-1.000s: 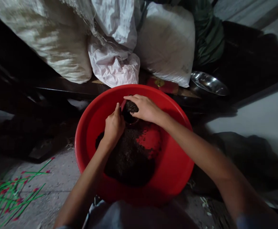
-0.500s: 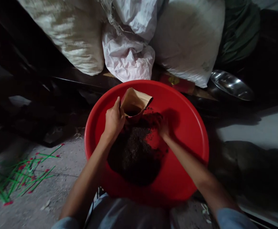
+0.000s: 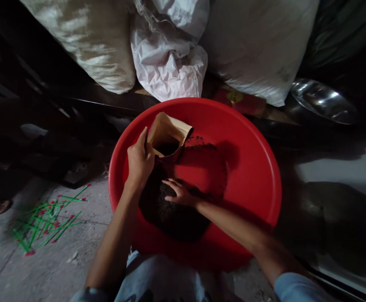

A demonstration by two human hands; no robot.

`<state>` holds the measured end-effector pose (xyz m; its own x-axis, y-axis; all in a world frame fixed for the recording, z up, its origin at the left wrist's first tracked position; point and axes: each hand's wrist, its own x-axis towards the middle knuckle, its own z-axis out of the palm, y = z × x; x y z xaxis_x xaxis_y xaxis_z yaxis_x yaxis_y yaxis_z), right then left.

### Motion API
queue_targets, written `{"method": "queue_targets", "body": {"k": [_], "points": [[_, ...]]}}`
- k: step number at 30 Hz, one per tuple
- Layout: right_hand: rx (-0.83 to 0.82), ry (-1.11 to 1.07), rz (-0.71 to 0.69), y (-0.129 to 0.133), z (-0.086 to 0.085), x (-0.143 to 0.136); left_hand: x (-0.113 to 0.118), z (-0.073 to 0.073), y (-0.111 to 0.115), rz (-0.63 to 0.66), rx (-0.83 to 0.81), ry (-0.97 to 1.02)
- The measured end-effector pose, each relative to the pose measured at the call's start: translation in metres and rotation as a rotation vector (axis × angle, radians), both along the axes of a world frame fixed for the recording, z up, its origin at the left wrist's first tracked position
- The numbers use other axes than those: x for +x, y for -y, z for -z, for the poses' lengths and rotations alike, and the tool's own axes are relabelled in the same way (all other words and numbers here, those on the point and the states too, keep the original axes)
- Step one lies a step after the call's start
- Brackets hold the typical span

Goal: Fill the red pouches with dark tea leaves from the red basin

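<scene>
My left hand point(image 3: 139, 161) grips the side of a brown paper bag point(image 3: 183, 127), its thumb up along the edge. The bag's mouth is open and tilted toward me, with dark material inside. Below it, in a wide red plastic tub point(image 3: 252, 167), lies a heap of dark, crumbly soil-like material point(image 3: 183, 226). My right hand point(image 3: 181, 195) rests on top of this heap, palm down with fingers stretched and apart. Its lower edge is partly lost in the dark heap.
Large stuffed sacks point(image 3: 258, 46) and a crumpled white sack point(image 3: 170, 63) stand behind the tub. A shiny metal basin point(image 3: 324, 100) sits at the right. Thin green sticks with red ends point(image 3: 44, 222) lie scattered on the concrete floor point(image 3: 60, 268) at the left.
My right hand has swept from the tub's far right side toward me and left onto the heap, baring red plastic below the bag. The bag stays in my left hand.
</scene>
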<state>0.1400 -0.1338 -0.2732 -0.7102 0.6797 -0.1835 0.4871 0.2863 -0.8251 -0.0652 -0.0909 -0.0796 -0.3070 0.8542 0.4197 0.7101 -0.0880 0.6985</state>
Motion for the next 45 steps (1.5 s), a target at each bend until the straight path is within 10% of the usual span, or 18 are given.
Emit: {"method": "queue_targets", "body": {"k": [12, 21, 26, 29, 33, 38, 42, 45], "points": [[-0.003, 0.147, 0.083, 0.061, -0.055, -0.005, 0.009, -0.001, 0.005, 0.079, -0.053, -0.026], [0.525, -0.371, 0.249, -0.025, -0.24, 0.016, 0.006, -0.002, 0.011, 0.173, -0.07, -0.089], [0.82, -0.061, 0.228, -0.093, -0.281, -0.01, 0.012, 0.002, 0.013, 0.201, -0.077, -0.085], [0.799, 0.138, 0.144, -0.105, -0.279, -0.025, 0.013, 0.0, 0.011, 0.22, -0.084, -0.05], [0.905, -0.128, 0.187, -0.097, -0.258, -0.011, 0.008, -0.005, 0.004, 0.137, -0.106, 0.055], [0.809, -0.248, 0.675, -0.064, -0.16, 0.046, -0.007, -0.011, -0.011, 0.079, -0.084, 0.031], [0.424, -0.049, 0.322, -0.038, -0.067, 0.032, -0.011, -0.011, -0.021, 0.112, -0.078, 0.005], [0.304, -0.06, 0.023, -0.042, -0.034, -0.032, -0.006, -0.012, -0.026, 0.125, -0.07, -0.028]]}}
